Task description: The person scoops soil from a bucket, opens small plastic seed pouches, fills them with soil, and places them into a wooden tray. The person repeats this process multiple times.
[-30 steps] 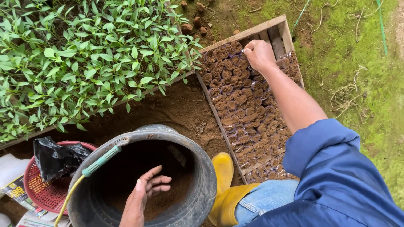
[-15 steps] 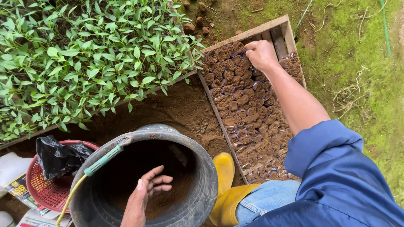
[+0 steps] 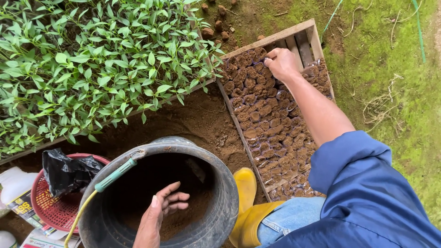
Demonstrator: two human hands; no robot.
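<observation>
My left hand (image 3: 161, 212) rests with fingers spread inside the grey bucket (image 3: 220, 183), on the loose soil (image 3: 188, 219) I scoop from. My right hand (image 3: 281, 62) curls down on 1 soil-filled bag (image 3: 268, 59) at the wooden crate's (image 3: 275, 37) far end, seating it beside its neighbours.
</observation>
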